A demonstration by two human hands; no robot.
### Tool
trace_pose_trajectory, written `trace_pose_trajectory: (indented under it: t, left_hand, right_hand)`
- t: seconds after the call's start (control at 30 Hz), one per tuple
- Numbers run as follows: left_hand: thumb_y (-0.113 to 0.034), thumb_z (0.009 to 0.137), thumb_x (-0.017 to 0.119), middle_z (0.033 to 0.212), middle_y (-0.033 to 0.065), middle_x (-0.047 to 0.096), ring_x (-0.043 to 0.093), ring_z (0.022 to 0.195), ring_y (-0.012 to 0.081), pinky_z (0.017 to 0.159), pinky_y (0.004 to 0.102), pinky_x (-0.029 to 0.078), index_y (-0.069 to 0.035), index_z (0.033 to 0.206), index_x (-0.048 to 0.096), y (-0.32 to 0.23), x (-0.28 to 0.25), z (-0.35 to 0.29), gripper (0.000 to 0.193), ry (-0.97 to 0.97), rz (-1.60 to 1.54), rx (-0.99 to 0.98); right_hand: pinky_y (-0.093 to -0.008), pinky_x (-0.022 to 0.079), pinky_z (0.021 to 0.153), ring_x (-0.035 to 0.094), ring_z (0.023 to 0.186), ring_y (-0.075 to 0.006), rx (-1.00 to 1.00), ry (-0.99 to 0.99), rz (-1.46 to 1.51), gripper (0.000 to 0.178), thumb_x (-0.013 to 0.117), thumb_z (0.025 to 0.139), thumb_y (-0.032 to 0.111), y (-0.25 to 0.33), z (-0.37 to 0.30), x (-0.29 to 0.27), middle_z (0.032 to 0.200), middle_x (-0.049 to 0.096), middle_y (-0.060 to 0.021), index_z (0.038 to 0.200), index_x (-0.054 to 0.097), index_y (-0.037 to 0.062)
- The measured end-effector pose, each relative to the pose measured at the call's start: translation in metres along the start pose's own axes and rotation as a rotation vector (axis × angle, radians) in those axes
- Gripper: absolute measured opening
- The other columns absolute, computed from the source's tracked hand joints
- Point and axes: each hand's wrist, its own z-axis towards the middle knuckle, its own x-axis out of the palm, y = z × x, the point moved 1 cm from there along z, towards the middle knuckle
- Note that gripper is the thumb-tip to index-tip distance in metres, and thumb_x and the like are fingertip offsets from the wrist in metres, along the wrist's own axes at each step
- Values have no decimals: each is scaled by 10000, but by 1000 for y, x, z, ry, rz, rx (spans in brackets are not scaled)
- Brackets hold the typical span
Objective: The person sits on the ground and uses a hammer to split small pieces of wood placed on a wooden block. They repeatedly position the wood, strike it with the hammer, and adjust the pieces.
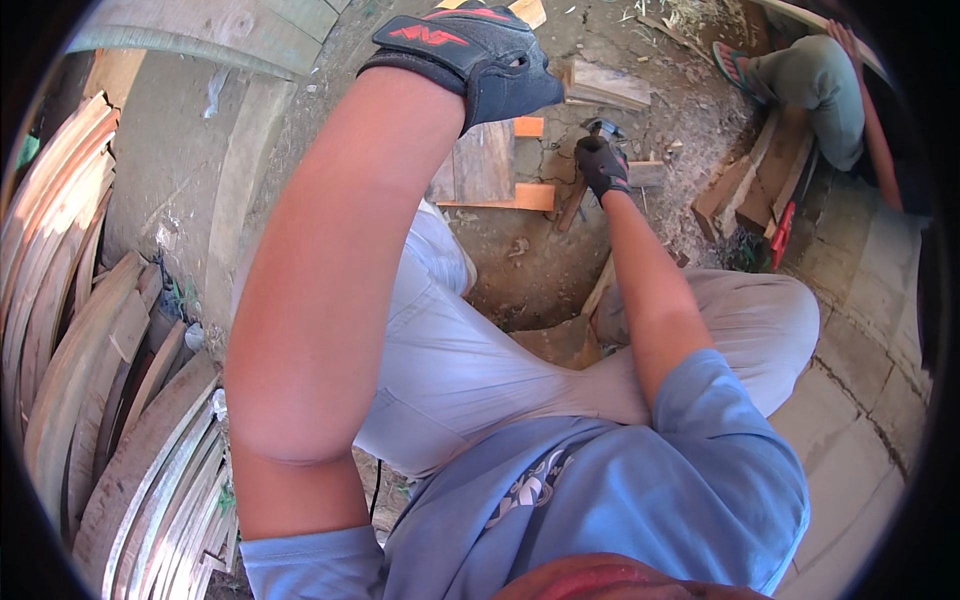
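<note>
My right hand [603, 167], in a dark glove, is closed around the handle of a hammer [603, 128]. The hammer's metal head sticks out beyond my fist, and its wooden handle shows below it. My left hand [470, 58] is raised near the camera in a black and grey glove with red marks. Its fingers are mostly hidden behind the glove and the top edge, so I cannot see what it may hold. Under and beside it lies a panel of weathered boards [484, 165] with orange-toned battens [533, 197] at its edges. A wood block [608, 85] lies just beyond the hammer.
Stacked planks [60, 290] and thin slats [170, 500] fill the left side. At the far right sits another person [815, 95] in grey trousers and sandals. Timber offcuts [745, 180] and a red-handled tool [782, 237] lie near them. Wood shavings [690, 20] litter the dirt ground.
</note>
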Motion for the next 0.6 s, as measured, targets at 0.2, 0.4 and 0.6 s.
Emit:
trace_pose_trajectory:
  t: [0.2,0.4,0.6]
  left_hand:
    - [-540,957,621,1034,186,776,758,946,354,871,478,587,-133,1150,807,-8,1,-2,487,-19,0,-35]
    - [-575,964,620,1044,189,773,755,953,355,862,479,581,-129,1160,803,-1,6,-16,521,-14,3,-104]
    - [-540,983,617,1028,175,768,747,958,350,859,480,572,-112,1167,794,10,15,-17,499,-22,-63,-98]
  right_hand:
    - [-484,575,983,727,1151,-361,-257,-155,-524,385,475,1039,268,16,5,21,1274,749,-159,1282,768,210]
    - [-519,578,928,740,1060,-396,-316,-66,-669,404,473,1060,334,8,27,32,1183,756,-212,1079,786,80]
    - [-460,597,885,760,1038,-327,-346,-47,-658,347,498,1050,272,3,28,6,1098,778,-158,1079,792,90]
